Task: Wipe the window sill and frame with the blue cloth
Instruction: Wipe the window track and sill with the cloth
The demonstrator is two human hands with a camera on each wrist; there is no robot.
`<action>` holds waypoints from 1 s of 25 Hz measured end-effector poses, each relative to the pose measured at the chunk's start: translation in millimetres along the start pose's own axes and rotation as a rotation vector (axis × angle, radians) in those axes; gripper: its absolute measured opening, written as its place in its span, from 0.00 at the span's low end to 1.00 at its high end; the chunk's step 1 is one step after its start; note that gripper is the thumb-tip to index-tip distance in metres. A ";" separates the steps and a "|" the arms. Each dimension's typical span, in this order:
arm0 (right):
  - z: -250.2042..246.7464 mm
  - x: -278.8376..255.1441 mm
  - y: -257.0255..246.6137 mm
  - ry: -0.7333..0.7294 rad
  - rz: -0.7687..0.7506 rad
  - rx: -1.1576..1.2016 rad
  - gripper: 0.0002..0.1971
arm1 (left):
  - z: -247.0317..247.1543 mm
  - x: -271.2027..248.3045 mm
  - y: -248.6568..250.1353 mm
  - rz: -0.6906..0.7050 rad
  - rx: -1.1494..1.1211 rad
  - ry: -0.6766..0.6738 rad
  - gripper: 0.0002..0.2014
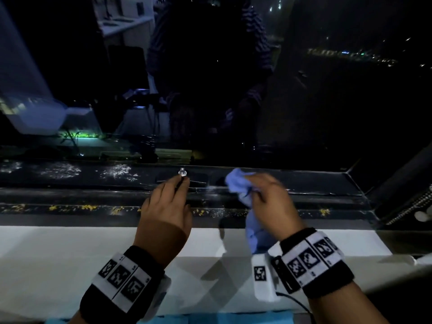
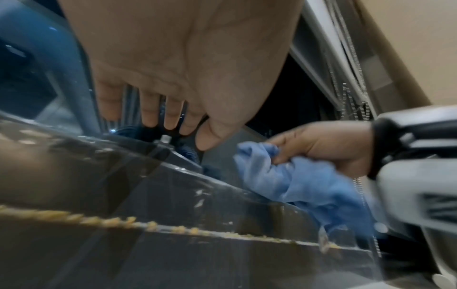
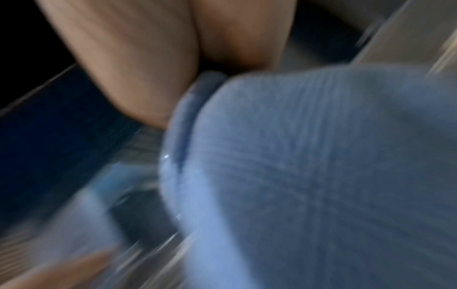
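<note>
The blue cloth (image 1: 238,185) is bunched in my right hand (image 1: 268,197), which grips it over the dark window frame rail (image 1: 93,190); part of the cloth hangs down toward the white sill (image 1: 58,249). In the left wrist view the blue cloth (image 2: 291,179) lies against the rail under my right hand (image 2: 321,144). The right wrist view is filled by the blurred blue cloth (image 3: 309,166). My left hand (image 1: 166,206) reaches over the rail, its straight fingertips (image 2: 170,123) next to a small metal knob (image 1: 182,172). The knob (image 2: 165,139) sits just below them.
Dark window glass (image 1: 233,78) rises behind the frame and reflects the room. White dusty smears (image 1: 60,170) mark the upper rail at the left. Yellow crumbs (image 1: 88,207) line the lower track. A beaded blind cord (image 1: 411,206) hangs at the right corner.
</note>
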State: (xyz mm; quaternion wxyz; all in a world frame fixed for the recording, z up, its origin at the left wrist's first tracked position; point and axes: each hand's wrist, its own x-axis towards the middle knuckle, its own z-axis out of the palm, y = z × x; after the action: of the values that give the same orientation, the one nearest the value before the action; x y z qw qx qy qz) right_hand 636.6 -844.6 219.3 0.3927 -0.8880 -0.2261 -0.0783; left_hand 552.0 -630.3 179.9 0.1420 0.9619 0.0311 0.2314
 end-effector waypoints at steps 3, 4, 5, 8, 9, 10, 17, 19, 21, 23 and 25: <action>-13.2 4.3 36.6 0.150 0.193 -0.320 0.17 | 7.9 1.4 11.8 0.014 0.003 -0.013 0.26; -8.7 3.1 39.5 0.128 0.206 -0.402 0.18 | 12.6 1.7 15.5 0.017 0.006 -0.025 0.26; -0.7 0.2 38.5 0.105 0.180 -0.433 0.19 | 17.1 1.5 19.1 0.027 0.014 -0.027 0.26; 23.3 -7.8 19.0 0.021 0.034 -0.370 0.24 | 27.5 -2.4 31.1 0.058 0.016 -0.026 0.26; 29.2 -8.7 12.6 -0.023 -0.014 -0.316 0.24 | 29.6 -3.3 35.6 0.059 0.004 -0.036 0.26; 31.6 -9.1 5.4 -0.068 -0.051 -0.248 0.24 | 30.8 -4.1 39.9 0.059 -0.012 -0.038 0.26; -1.7 -21.0 -4.0 0.044 0.006 0.214 0.12 | 8.4 9.3 71.5 -0.037 -0.642 0.069 0.14; -4.5 -25.9 -6.1 0.100 -0.040 0.195 0.12 | 0.7 19.5 88.0 -0.219 -0.974 -0.041 0.08; -3.4 -32.4 -4.5 0.077 -0.074 0.189 0.15 | 3.3 30.1 97.8 -0.390 -1.164 -0.155 0.08; -3.9 -38.7 1.6 0.066 -0.067 0.210 0.18 | 8.8 41.7 100.6 -0.418 -1.147 -0.174 0.12; -8.2 -44.1 10.3 0.104 -0.073 0.211 0.19 | 13.5 55.5 101.9 -0.372 -1.129 -0.131 0.13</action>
State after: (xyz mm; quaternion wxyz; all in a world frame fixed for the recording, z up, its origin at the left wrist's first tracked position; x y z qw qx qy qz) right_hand 602.6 -871.6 204.1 0.4919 -0.8278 -0.2443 -0.1144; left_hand 607.0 -724.4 221.9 0.6711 0.7283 0.0623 0.1238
